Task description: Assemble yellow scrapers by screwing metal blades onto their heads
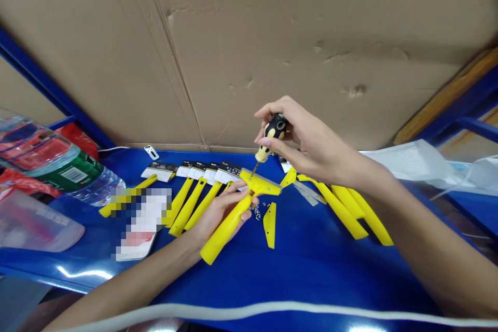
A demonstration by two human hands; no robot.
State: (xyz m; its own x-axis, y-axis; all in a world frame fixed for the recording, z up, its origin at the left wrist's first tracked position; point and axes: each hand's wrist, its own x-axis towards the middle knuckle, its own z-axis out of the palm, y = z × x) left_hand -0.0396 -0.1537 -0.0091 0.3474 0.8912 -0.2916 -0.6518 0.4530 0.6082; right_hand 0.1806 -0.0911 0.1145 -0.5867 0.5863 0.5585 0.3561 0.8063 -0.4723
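My left hand (pixel 221 207) is closed around a yellow scraper (pixel 229 225), its handle slanting down toward me and its wide head at the top. In my right hand (pixel 298 132) is a short screwdriver (pixel 268 137) with a black and pale yellow grip. The screwdriver's shaft points down, and its tip meets the left part of the scraper head at a screw. Small screws (pixel 257 212) lie loose on the table just right of my left hand. Beside them rests a flat yellow plate with holes (pixel 270 225). Metal blades (pixel 309 193) lie below my right wrist.
Several yellow scrapers with black-and-white cards (pixel 194 199) lie left on the blue table (pixel 311 280). More yellow handles (pixel 346 210) lie to the right. A large water bottle (pixel 70 166) and a clear plastic tub (pixel 39 225) stand left. A white cable (pixel 233 313) crosses the front.
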